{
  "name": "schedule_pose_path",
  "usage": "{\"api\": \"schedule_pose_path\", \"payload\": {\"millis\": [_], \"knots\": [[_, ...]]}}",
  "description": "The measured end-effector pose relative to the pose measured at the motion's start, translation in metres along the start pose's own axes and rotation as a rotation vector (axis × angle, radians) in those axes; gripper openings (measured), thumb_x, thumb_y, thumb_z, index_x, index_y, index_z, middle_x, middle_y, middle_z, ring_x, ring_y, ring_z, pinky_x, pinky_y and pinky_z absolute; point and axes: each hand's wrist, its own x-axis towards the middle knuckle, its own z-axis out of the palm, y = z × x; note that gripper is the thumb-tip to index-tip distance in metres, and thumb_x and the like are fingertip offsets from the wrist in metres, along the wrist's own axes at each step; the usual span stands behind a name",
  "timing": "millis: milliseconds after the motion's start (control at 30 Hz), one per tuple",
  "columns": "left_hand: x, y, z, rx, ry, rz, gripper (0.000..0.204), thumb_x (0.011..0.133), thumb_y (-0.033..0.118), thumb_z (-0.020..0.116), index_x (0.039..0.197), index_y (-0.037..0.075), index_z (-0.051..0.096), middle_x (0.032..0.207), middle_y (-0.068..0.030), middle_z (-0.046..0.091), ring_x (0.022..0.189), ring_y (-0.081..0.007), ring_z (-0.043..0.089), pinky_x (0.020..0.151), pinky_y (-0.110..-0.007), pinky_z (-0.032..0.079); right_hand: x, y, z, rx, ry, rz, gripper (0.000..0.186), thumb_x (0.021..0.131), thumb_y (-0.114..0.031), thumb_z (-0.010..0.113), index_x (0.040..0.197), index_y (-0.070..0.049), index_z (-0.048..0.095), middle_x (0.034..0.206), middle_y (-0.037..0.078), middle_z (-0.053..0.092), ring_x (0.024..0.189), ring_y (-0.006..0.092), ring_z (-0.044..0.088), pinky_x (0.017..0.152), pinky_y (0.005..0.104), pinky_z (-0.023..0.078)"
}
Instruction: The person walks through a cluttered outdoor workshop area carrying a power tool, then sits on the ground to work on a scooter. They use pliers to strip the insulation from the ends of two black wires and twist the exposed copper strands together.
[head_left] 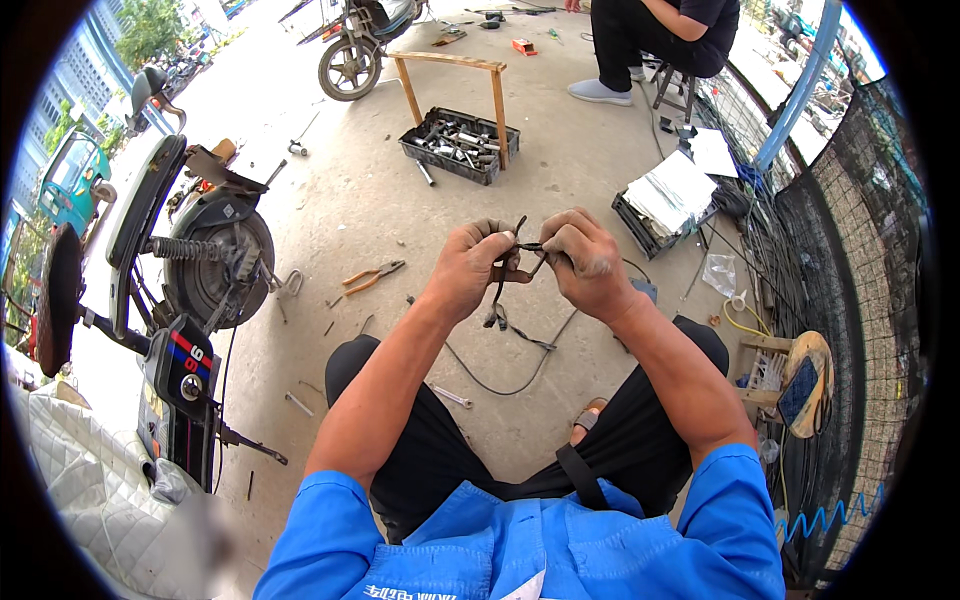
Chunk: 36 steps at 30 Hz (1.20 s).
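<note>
Both of my hands are raised in front of me, fingertips close together, working on a black cable (529, 247). My left hand (466, 268) pinches it between thumb and fingers. Just to the right, my right hand (592, 266) has its fingers curled in a pinch on the same cable. A short end sticks up above my left fingers, and another part hangs down to small dark connectors (495, 317). From there, a longer loop sags toward the ground between my knees. The exact spot under my fingertips is partly hidden.
Orange-handled pliers (372, 277) and a wrench (452, 397) lie on the concrete. Ahead stands a black crate of sockets (485, 174) with a wooden handle. A partly dismantled scooter (215, 250) is left. A paper-topped box (672, 190) and a seated person (660, 40) are right.
</note>
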Motion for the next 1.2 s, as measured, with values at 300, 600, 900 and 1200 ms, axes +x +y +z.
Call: {"api": "schedule_pose_path", "payload": {"millis": [300,600,900,1200], "knots": [[0.001,-0.003,0.007,-0.083,0.130,0.128,0.011,0.098,0.008,0.054,0.100,-0.003,0.055,0.084,-0.0049,0.056,0.073,-0.0106,0.059,0.067,-0.033,0.063,-0.008,0.008,0.010,0.270,0.003,0.344,0.019,0.078,0.009,0.069,0.086,0.000,0.055,0.085,0.011,0.064,0.073,0.0194,0.063,0.065,0.0328,0.051],[0.002,-0.001,0.011,0.043,0.204,0.176,0.018,0.097,0.005,0.053,0.109,-0.007,0.059,0.081,-0.0047,0.057,0.069,-0.0099,0.057,0.065,-0.030,0.063,-0.009,0.010,0.016,0.592,0.035,0.736,0.012,0.092,-0.007,0.066,0.097,0.002,0.060,0.085,0.005,0.064,0.078,0.0108,0.061,0.069,0.0266,0.050],[0.001,-0.002,0.011,0.204,0.133,0.232,0.020,0.100,0.008,0.052,0.112,-0.006,0.060,0.077,-0.0041,0.058,0.063,-0.0093,0.055,0.053,-0.023,0.048,-0.008,0.014,0.012,0.649,0.035,0.760,0.012,0.094,-0.008,0.063,0.098,0.002,0.059,0.084,0.004,0.063,0.078,0.0105,0.060,0.071,0.0261,0.050],[0.002,-0.005,0.015,0.272,0.106,0.191,0.019,0.102,0.009,0.048,0.113,-0.001,0.059,0.072,0.0020,0.047,0.058,-0.0035,0.038,0.048,-0.020,0.031,-0.008,0.014,0.006,0.579,-0.001,0.734,0.011,0.094,-0.010,0.063,0.096,0.000,0.058,0.081,0.005,0.063,0.075,0.0120,0.058,0.069,0.0279,0.048]]}}
